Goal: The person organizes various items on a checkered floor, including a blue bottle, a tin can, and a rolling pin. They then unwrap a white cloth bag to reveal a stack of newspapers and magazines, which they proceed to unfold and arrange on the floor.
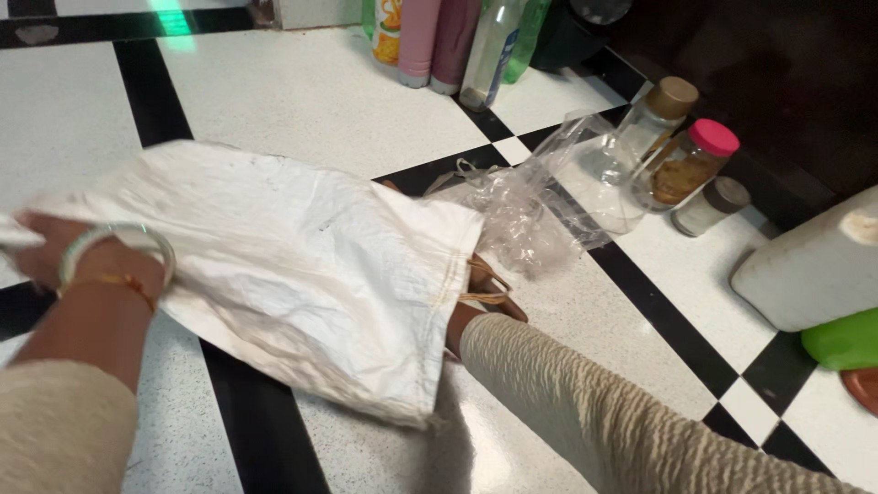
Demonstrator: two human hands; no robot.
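A large white cloth bag (302, 256) lies spread over the black-and-white tiled floor (302, 91). My left hand (41, 252), blurred and with bangles at the wrist, grips the bag's left end. My right hand (460, 322) reaches to the bag's open right edge and is mostly hidden under the cloth; whether its fingers are closed is hidden. A brown object with tan cords (489, 288) shows just beyond that edge, right next to my right hand.
A crumpled clear plastic bag (535, 206) lies past the cloth bag. Right of it stand a gold-lidded jar (654, 123), a pink-lidded jar (690, 165) and a small grey-lidded jar (709, 206). Several bottles (439, 41) line the top. A white container (814, 270) and a green object (846, 340) sit at right.
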